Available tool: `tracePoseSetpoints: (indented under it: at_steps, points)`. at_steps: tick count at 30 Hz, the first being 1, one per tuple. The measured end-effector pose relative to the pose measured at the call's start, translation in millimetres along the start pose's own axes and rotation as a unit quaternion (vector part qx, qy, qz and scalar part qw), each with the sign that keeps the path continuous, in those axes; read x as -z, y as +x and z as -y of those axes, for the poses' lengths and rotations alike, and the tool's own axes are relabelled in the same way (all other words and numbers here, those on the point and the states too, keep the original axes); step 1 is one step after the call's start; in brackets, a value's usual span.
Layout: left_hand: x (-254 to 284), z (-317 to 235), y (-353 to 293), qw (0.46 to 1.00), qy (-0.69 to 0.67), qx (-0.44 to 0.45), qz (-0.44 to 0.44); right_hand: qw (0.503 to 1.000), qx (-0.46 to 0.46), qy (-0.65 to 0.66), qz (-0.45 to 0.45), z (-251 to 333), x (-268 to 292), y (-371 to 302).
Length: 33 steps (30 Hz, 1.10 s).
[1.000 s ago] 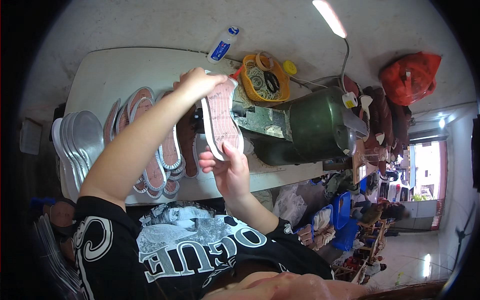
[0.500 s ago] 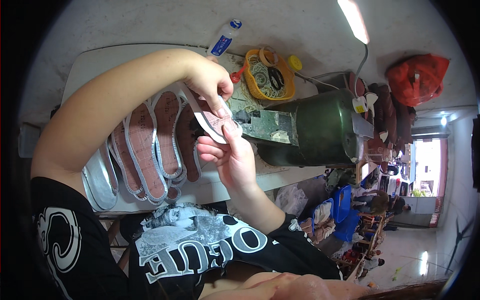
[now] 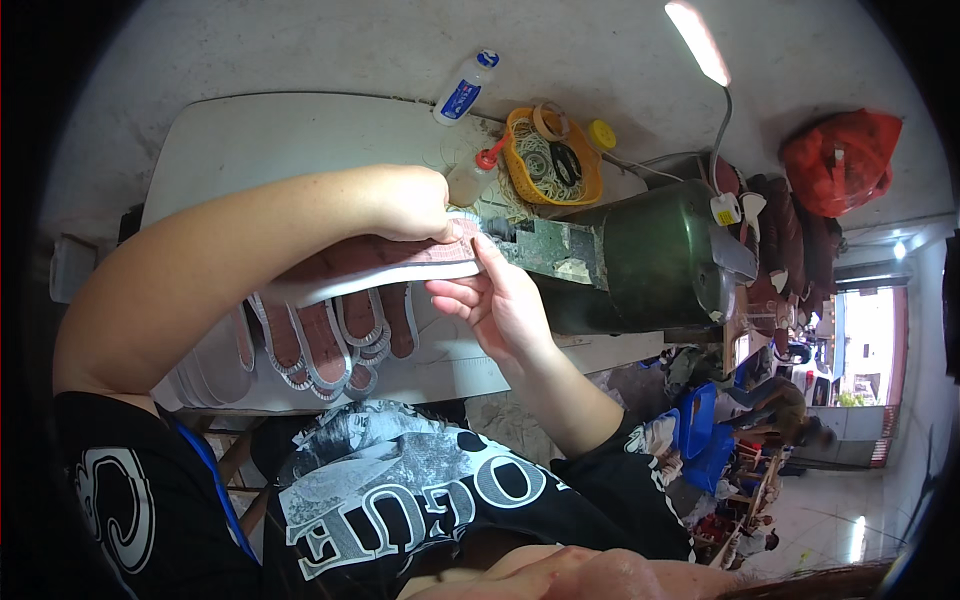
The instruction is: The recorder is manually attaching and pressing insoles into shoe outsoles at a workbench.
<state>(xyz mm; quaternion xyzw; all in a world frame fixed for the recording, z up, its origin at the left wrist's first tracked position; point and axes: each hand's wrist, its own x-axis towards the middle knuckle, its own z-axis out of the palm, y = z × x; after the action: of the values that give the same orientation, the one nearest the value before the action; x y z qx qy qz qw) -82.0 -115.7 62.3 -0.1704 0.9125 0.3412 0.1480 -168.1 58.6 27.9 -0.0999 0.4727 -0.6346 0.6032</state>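
A long reddish-brown shoe insole [image 3: 385, 258] with a white rim lies across my two hands, its tip at the narrow end of a dark green machine [image 3: 655, 250] that looks like a sewing machine. My left hand [image 3: 412, 207] grips the insole from above, fingers curled near that tip. My right hand [image 3: 502, 300] pinches the tip's near edge, thumb on top and the other fingers loosely bent below. Beneath the insole, several similar insoles [image 3: 322, 345] with pale pleated edges lie overlapping on the white table [image 3: 250, 135]. My left forearm hides part of the held insole.
Beyond the hands stand a clear bottle with a red cap [image 3: 487, 160], a yellow basket [image 3: 512, 180] of cord and rings, and a white bottle with a blue label [image 3: 462, 92]. A lamp [image 3: 700, 45] hangs above. Blue bins [image 3: 705, 450] and people are off to the right.
The insole has swung from steeply tilted to nearly level, its length now reaching left under my left forearm. My left hand has come down, and my right hand has shifted slightly right.
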Motion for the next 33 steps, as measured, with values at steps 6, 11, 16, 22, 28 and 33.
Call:
tracePoseSetpoints:
  at_steps: [6, 11, 16, 22, 28, 33]
  points:
    - [-15.9, -13.2, -10.6, 0.982, -0.161, 0.095, -0.005, 0.997, 0.028, -0.064, -0.014, 1.0, 9.7, 0.7]
    - [-24.1, -10.3, -8.4, 0.938, -0.325, 0.12, 0.028, 0.997, 0.028, -0.067, -0.009, -0.5, 24.3, -0.3]
    - [-26.3, 0.3, -4.8, 0.914, -0.361, 0.143, 0.12, 0.992, -0.033, -0.103, 0.058, -3.3, 32.6, -33.3]
    - [-14.5, 2.1, 9.3, 0.933, -0.321, 0.142, 0.08, 0.99, -0.027, -0.134, 0.042, -37.2, 43.6, -78.3]
    - [-13.6, 51.1, 43.4, 0.975, -0.173, 0.072, -0.118, 0.995, 0.067, -0.07, -0.013, -37.3, 26.6, -34.5]
    - [-21.8, 34.3, 18.3, 0.921, -0.371, 0.092, -0.076, 0.996, 0.079, -0.036, -0.014, -26.4, 20.9, -8.2]
